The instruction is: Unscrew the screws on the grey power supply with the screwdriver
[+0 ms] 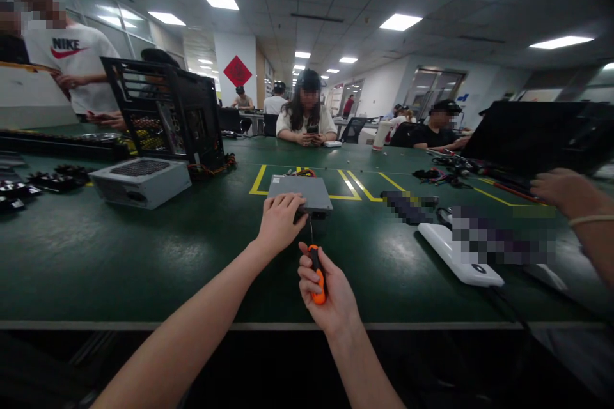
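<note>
A grey metal computer power supply (314,193) lies on the green table, with coloured wires behind it. My left hand (283,216) holds its near left side, fingers laid over the top and thumb by the front face. In my right hand (329,287) is a screwdriver (317,275) with an orange and black handle, fingers wrapped around it. Its thin shaft points away from me to the near face of the power supply, just beside my left thumb. Whether the tip sits in a screw is too small to tell.
At left stand a larger power supply (140,183) and an open black computer case (175,112). A white power bank-like device (458,255) lies at right, near cables (444,177) and another person's hand (568,192). A person (307,112) sits opposite with a phone.
</note>
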Tool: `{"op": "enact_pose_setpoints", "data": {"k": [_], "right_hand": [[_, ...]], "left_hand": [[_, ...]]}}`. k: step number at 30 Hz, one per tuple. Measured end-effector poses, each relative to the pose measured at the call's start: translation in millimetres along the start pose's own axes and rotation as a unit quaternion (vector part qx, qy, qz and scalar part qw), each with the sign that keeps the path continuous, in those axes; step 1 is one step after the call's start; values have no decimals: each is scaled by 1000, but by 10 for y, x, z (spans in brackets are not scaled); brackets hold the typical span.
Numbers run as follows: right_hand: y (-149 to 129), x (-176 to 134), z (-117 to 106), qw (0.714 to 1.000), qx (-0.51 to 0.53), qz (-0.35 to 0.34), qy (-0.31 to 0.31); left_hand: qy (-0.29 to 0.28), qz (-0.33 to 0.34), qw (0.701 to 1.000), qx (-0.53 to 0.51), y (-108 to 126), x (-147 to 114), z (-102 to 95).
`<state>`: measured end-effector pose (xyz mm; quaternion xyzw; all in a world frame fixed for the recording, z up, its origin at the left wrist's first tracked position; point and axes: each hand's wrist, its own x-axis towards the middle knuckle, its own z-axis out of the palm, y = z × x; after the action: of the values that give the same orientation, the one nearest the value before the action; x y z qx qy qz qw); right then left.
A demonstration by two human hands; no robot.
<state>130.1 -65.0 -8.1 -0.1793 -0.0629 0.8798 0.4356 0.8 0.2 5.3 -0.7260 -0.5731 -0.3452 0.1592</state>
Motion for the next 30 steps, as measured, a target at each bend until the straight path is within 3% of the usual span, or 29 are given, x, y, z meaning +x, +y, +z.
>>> {"op": "enact_pose_setpoints", "data": {"k": [30], "right_hand": [[25, 22, -38, 999, 34, -4, -1]], "left_hand": [[12, -13, 1000, 8, 17, -23, 22]]}}
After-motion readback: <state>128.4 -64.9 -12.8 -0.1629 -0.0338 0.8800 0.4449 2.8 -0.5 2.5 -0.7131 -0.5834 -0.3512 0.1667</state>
